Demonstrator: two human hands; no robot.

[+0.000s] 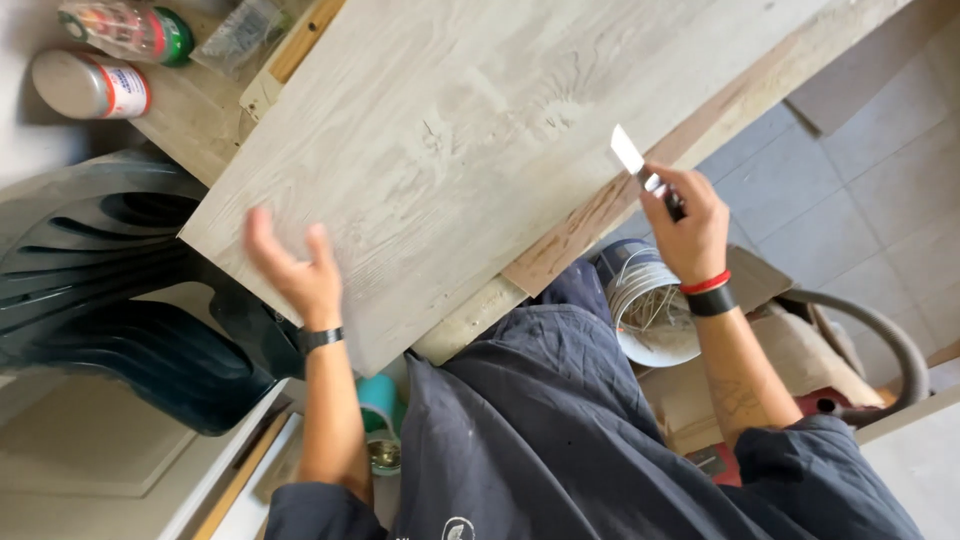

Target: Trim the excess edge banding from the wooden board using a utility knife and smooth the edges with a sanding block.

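A large pale wood-grain board (480,130) lies across a workbench and fills the middle of the view. My right hand (690,225) is closed around the dark handle of a putty knife (640,168), whose flat metal blade points up over the board's right edge. My left hand (295,265) hovers above the board's near left corner with fingers spread and holds nothing. Both wrists wear dark bands, and the right one also has a red band.
Two spray cans (90,85) and a clear plastic bag (235,35) sit on the bench at top left. A dark plastic chair (110,290) stands on the left. A white bucket of wires (650,310), cardboard (780,370) and a grey hose (890,340) lie on the tiled floor at right.
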